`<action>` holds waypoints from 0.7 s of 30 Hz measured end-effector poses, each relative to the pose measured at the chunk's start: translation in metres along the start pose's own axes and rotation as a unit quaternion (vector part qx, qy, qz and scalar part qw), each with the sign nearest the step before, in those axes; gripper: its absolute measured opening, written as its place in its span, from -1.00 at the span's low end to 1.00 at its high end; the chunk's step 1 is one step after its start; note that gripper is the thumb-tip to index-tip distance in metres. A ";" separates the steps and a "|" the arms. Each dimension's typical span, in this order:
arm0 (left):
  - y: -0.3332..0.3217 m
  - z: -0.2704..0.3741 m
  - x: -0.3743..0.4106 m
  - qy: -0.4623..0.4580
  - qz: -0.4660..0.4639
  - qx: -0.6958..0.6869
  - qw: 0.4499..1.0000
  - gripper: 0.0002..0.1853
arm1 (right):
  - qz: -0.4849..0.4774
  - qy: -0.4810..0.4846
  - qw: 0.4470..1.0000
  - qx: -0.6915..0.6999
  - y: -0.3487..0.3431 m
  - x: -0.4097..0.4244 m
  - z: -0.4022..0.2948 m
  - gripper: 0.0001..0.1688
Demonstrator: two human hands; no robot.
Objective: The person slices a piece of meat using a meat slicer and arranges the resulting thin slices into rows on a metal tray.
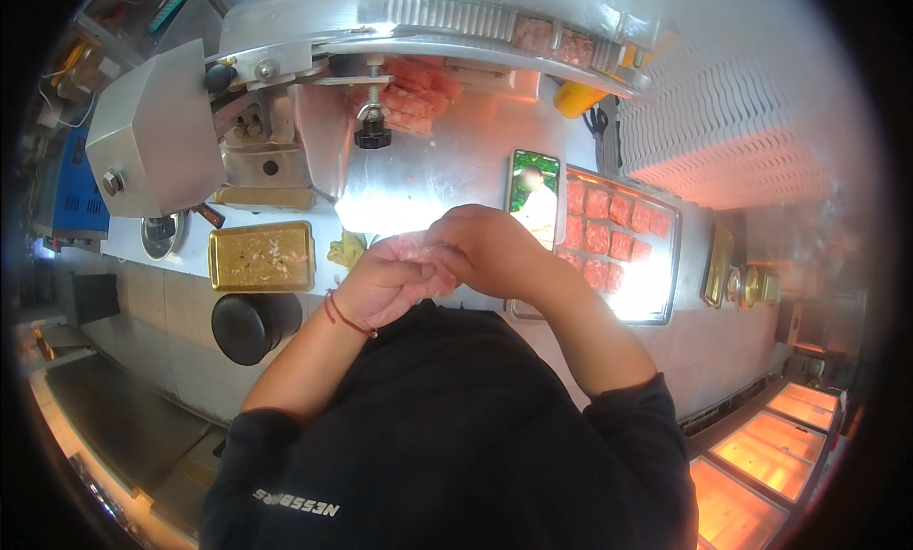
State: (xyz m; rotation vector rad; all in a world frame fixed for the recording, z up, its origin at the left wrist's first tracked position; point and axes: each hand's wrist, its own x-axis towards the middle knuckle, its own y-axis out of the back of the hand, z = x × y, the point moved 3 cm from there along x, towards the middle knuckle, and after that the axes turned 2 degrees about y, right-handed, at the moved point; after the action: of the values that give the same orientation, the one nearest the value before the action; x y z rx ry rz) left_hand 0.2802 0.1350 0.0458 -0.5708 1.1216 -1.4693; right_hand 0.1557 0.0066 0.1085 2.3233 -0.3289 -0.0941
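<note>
Both hands meet in front of my body, on thin pink sliced meat (435, 282). My left hand (389, 282) grips it from the left, thumb on top, with a red cord at the wrist. My right hand (492, 250) closes on its upper right part, hiding some of the fingers. Beyond them is the steel base of a meat slicer (442, 151), with a heap of sliced meat (417, 97) at its back. At right, a tray (674, 254) holds rows of folded meat portions (597, 238). A smartphone (533, 193) overlaps the area at its left edge.
A gold metal tray (262, 258) with scraps lies at left, near a round black lid (241, 329). The slicer's clamp knob (372, 133) juts out ahead. Stacked white trays (713, 129), black scissors (595, 122) and a yellow container (579, 99) stand at back right.
</note>
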 end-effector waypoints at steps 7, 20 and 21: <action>0.012 -0.003 0.001 -0.015 -0.008 0.050 0.999 -0.65 | 0.079 0.051 0.992 -0.078 -0.008 0.001 -0.007 -0.83; 0.022 0.001 -0.011 -0.029 -0.006 0.005 1.000 -0.64 | 0.139 0.011 0.987 -0.074 -0.005 0.044 0.018 -0.81; 0.014 0.006 -0.014 -0.025 0.016 -0.014 0.999 -0.59 | 0.153 -0.018 0.982 -0.105 0.002 0.056 0.026 -0.79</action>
State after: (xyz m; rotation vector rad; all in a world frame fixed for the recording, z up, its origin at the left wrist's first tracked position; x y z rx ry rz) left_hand 0.2955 0.1474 0.0400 -0.6023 1.1082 -1.4063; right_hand 0.2049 -0.0278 0.0938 2.0398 -0.6582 -0.0180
